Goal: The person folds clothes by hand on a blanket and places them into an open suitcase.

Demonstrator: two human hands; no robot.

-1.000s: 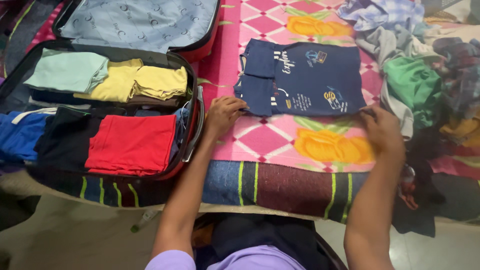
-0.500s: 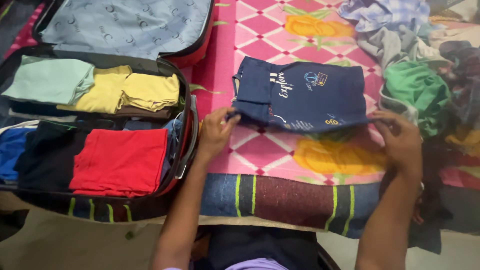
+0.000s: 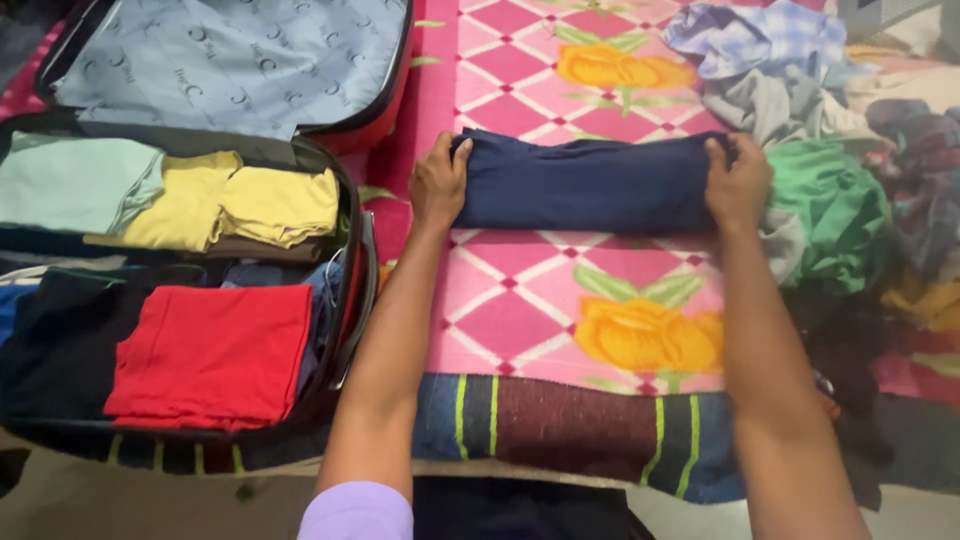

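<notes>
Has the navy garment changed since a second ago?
Yes. The navy garment is now folded into a narrow band, farther up the pink bedspread, between left hand and right hand.

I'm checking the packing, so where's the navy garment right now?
In the head view, the folded navy garment lies on the pink bedspread, pinned between the left hand and right hand, right of the open suitcase.
</notes>
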